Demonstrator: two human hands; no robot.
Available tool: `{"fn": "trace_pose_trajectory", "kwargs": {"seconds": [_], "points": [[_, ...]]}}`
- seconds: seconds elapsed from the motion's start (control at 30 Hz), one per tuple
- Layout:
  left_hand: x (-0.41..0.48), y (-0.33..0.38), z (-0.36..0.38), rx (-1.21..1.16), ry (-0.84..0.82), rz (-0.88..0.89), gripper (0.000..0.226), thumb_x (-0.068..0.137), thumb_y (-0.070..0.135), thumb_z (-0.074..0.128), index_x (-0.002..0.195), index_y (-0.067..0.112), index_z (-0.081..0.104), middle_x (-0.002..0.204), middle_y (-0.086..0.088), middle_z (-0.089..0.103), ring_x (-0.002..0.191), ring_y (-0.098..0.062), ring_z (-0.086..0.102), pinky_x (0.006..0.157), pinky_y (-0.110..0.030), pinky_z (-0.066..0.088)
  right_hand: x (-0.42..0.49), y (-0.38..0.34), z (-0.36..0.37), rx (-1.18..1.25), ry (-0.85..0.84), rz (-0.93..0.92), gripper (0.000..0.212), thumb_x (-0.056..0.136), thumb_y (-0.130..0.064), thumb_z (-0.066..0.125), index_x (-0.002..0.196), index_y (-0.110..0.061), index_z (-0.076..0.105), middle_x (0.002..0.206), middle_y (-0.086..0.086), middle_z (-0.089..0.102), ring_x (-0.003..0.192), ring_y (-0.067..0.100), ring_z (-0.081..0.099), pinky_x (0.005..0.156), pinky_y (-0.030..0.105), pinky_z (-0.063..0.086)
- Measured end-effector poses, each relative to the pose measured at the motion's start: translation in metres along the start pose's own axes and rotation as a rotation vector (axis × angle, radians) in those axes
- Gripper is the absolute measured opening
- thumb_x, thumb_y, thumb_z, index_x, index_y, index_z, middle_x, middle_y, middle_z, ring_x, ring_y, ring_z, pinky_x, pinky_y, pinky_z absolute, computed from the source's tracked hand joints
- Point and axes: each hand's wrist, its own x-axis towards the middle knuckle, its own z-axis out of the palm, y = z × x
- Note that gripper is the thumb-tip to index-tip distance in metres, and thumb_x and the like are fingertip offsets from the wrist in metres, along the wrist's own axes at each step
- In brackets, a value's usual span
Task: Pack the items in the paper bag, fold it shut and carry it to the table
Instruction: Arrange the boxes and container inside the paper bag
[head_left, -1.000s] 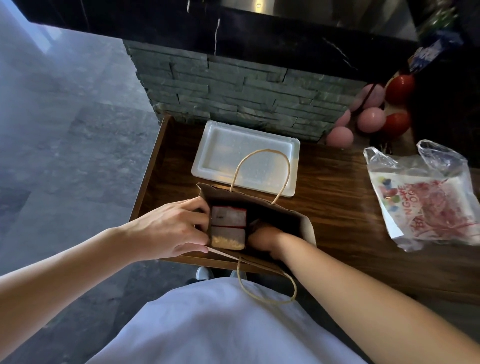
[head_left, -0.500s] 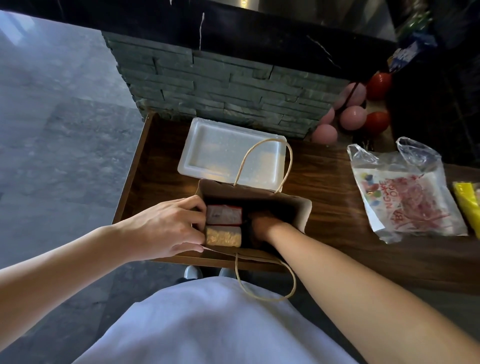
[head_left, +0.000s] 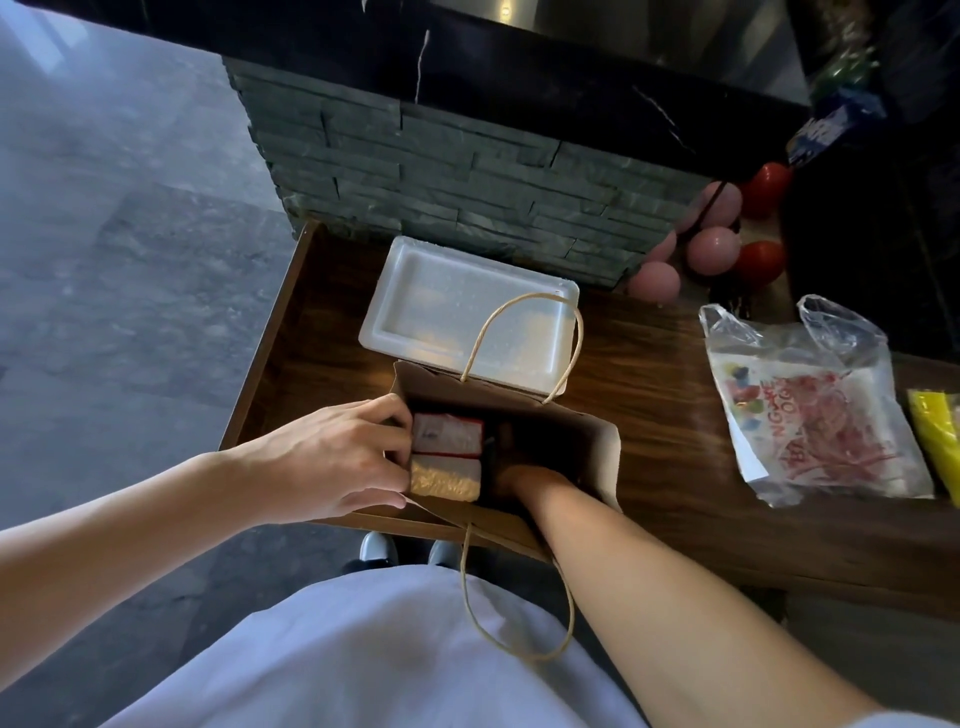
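Observation:
A brown paper bag (head_left: 597, 441) stands open near the front edge of the wooden counter (head_left: 675, 467). Two wrapped packs lie inside against its left wall, a red-edged pack (head_left: 448, 435) above a golden pack (head_left: 445, 477). My left hand (head_left: 332, 462) pinches the bag's left rim, fingers curled over the edge beside the packs. My right hand (head_left: 519, 478) reaches down into the dark right half of the bag; its fingers are hidden. One rope handle (head_left: 519, 299) arches up at the far side and the other hangs over the counter's front.
A white foam tray (head_left: 441, 296) lies behind the bag against a stone-clad wall. To the right lie a printed plastic bag (head_left: 810, 410) and a yellow packet (head_left: 937, 436). Pink balls (head_left: 714, 249) and red balls (head_left: 761, 262) sit at the back right.
My right hand has sunk a little deeper into the bag. My left hand keeps its hold on the rim. The view has shifted slightly.

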Motion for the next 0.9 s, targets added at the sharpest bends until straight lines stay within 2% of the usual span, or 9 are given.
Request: {"fn": "trace_pose_trajectory", "kwargs": {"seconds": [0.1, 0.2, 0.27, 0.33, 0.47, 0.63, 0.8, 0.9], "points": [[0.000, -0.001, 0.002, 0.013, 0.001, -0.003, 0.013, 0.091, 0.041, 0.066, 0.088, 0.029, 0.072, 0.095, 0.012, 0.067, 0.110, -0.018, 0.053, 0.084, -0.032, 0.055, -0.006, -0.001, -0.008, 0.025, -0.029, -0.082, 0.081, 0.086, -0.035, 0.064, 0.151, -0.026, 0.016, 0.148, 0.010, 0.038, 0.131, 0.031, 0.042, 0.104, 0.042, 0.037], [-0.001, -0.003, 0.002, 0.005, 0.016, -0.013, 0.010, 0.089, 0.038, 0.069, 0.087, 0.029, 0.071, 0.095, 0.011, 0.067, 0.108, -0.018, 0.053, 0.081, -0.032, 0.056, -0.007, 0.001, -0.018, 0.143, -0.021, -0.059, 0.054, 0.088, -0.030, 0.064, 0.138, -0.021, 0.046, 0.137, 0.011, 0.052, 0.121, 0.028, 0.052, 0.100, 0.038, 0.041], [-0.002, -0.004, 0.003, -0.002, 0.024, -0.018, 0.006, 0.087, 0.037, 0.071, 0.089, 0.031, 0.072, 0.097, 0.012, 0.068, 0.108, -0.018, 0.053, 0.082, -0.031, 0.057, -0.006, 0.001, -0.028, 0.289, 0.013, -0.007, 0.046, 0.091, -0.037, 0.058, 0.133, -0.020, 0.053, 0.131, 0.009, 0.056, 0.116, 0.027, 0.054, 0.093, 0.033, 0.041], [-0.003, -0.005, 0.003, -0.017, 0.026, -0.015, 0.006, 0.087, 0.037, 0.071, 0.090, 0.032, 0.072, 0.098, 0.013, 0.068, 0.108, -0.018, 0.053, 0.083, -0.030, 0.057, -0.004, 0.003, -0.038, 0.346, 0.029, 0.020, 0.048, 0.094, -0.040, 0.051, 0.137, -0.019, 0.048, 0.135, 0.011, 0.052, 0.121, 0.027, 0.050, 0.093, 0.032, 0.036], [-0.001, -0.005, 0.004, -0.016, 0.022, -0.013, 0.006, 0.086, 0.036, 0.073, 0.092, 0.033, 0.071, 0.099, 0.013, 0.069, 0.108, -0.018, 0.054, 0.083, -0.030, 0.056, -0.003, 0.006, -0.040, 0.369, -0.003, 0.071, 0.053, 0.098, -0.040, 0.044, 0.145, -0.015, 0.038, 0.144, 0.013, 0.044, 0.129, 0.029, 0.043, 0.105, 0.035, 0.031], [-0.001, -0.003, 0.002, -0.013, 0.017, -0.019, 0.008, 0.085, 0.035, 0.074, 0.093, 0.033, 0.073, 0.101, 0.013, 0.070, 0.108, -0.018, 0.055, 0.084, -0.031, 0.057, -0.004, 0.005, -0.033, 0.357, 0.019, 0.054, 0.048, 0.100, -0.034, 0.042, 0.143, -0.014, 0.039, 0.144, 0.014, 0.045, 0.130, 0.030, 0.043, 0.104, 0.035, 0.033], [0.000, -0.001, 0.001, -0.015, 0.021, -0.017, 0.005, 0.086, 0.034, 0.074, 0.089, 0.030, 0.074, 0.094, 0.010, 0.069, 0.104, -0.019, 0.055, 0.081, -0.031, 0.057, -0.007, 0.010, -0.034, 0.318, 0.079, 0.078, 0.048, 0.102, -0.030, 0.035, 0.145, -0.011, 0.035, 0.149, 0.014, 0.041, 0.135, 0.030, 0.039, 0.110, 0.035, 0.028], [0.001, -0.001, 0.001, -0.010, 0.015, -0.004, 0.005, 0.086, 0.035, 0.074, 0.088, 0.030, 0.074, 0.093, 0.010, 0.069, 0.104, -0.019, 0.056, 0.081, -0.031, 0.057, -0.012, 0.014, -0.033, 0.272, 0.102, 0.087, 0.048, 0.100, -0.030, 0.040, 0.144, -0.011, 0.039, 0.145, 0.014, 0.045, 0.131, 0.030, 0.044, 0.106, 0.034, 0.033]]}}
